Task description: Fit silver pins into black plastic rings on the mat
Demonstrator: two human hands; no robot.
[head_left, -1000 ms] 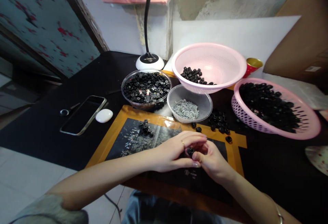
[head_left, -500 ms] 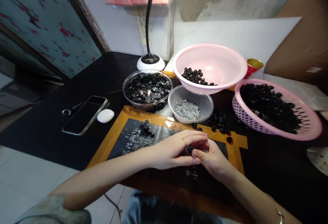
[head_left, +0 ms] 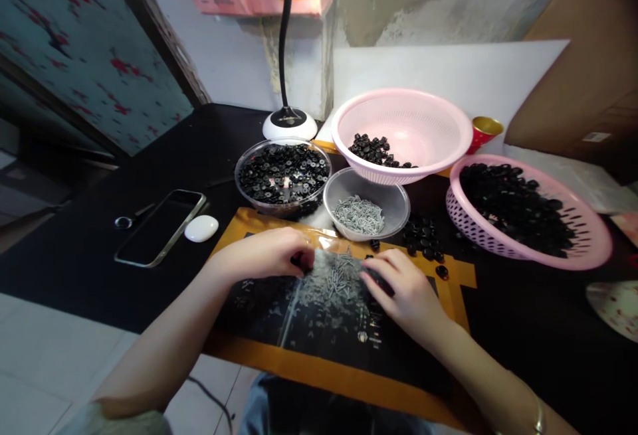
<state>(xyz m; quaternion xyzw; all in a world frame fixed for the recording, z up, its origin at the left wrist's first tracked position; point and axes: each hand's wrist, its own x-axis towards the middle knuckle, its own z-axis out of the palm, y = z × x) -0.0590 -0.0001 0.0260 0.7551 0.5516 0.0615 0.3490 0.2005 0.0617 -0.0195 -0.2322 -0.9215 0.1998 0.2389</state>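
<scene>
My left hand [head_left: 279, 254] is over the left part of the taped black mat [head_left: 259, 350], its fingers curled down and pressed together; what they grip is hidden. To the right, my right hand [head_left: 406, 292] has its fingers bent and apart at the mat, close to some black pieces, with nothing visibly held. Between the hands lies a loose pile of silver screws [head_left: 343, 279]. Behind them stand a clear bowl of more screws [head_left: 359, 214] and a clear bowl of flat black discs [head_left: 283, 173]. Black caps [head_left: 423, 236] lie scattered beyond my right hand.
A pink basket [head_left: 448, 113] holding some black pieces stands at the back, and a fuller pink basket [head_left: 593, 236] is at the right. A phone [head_left: 159, 229], a white oval object [head_left: 201, 228] and a lamp base [head_left: 289, 124] are on the left side. A red cup [head_left: 483, 133] stands behind.
My hands have parted: the left moved left toward the small black pieces, while the right shifted slightly right and opened. The screw pile between them now shows.
</scene>
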